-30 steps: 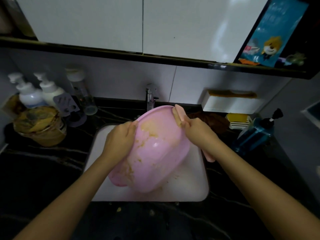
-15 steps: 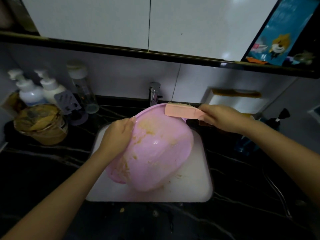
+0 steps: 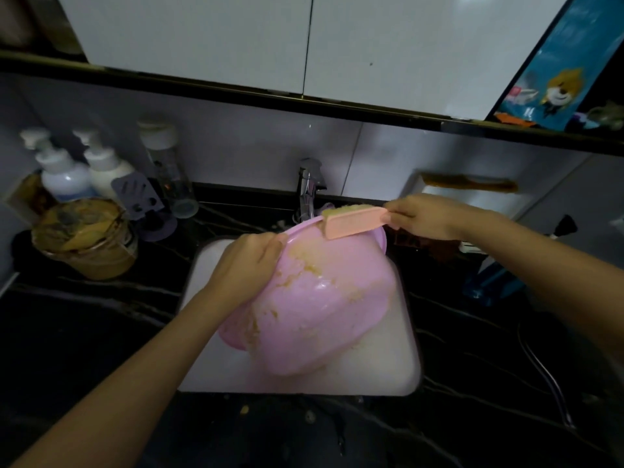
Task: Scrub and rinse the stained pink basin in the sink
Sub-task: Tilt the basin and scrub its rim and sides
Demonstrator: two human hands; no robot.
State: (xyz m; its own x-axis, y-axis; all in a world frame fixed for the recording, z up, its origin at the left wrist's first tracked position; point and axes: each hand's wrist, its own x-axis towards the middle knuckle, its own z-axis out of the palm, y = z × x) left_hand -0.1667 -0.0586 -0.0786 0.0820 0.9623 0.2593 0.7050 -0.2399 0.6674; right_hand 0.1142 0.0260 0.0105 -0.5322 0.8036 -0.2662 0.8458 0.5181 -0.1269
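Dim kitchen corner: black, white-veined stone desk (image 3: 84,332) across the lower frame, white rectangular sink (image 3: 388,376) sunk into its middle, chrome tap (image 3: 309,190) just behind the sink at centre, pale tiled wall and two white cabinet doors (image 3: 202,35) along the top. In the sink, tipped on its side with the outer wall and base toward the viewer, one pink plastic basin (image 3: 320,305), glossy and wet, smeared with yellowish-brown clumps from the rim down toward the base; lower edge down in the sink, upper rim up near the tap. Left hand (image 3: 243,268), just left of centre, curled over the basin's left rim and gripping it. Right hand (image 3: 425,216), right of centre, closed round the handle of one salmon-pink plastic scrubbing brush (image 3: 354,224), brush head with yellowed bristles over the basin's far rim; contact there hard to tell. At the left of the frame, on the desk: two white pump bottles (image 3: 64,173) (image 3: 104,167), one clear bottle with a white cap (image 3: 165,170), one round tub coated in brown-yellow residue (image 3: 84,241). At the right, in shadow, one blue bottle (image 3: 489,282); above it, one white wall-mounted box (image 3: 466,194). In the upper right corner, one blue printed packet with a cartoon animal (image 3: 557,72).
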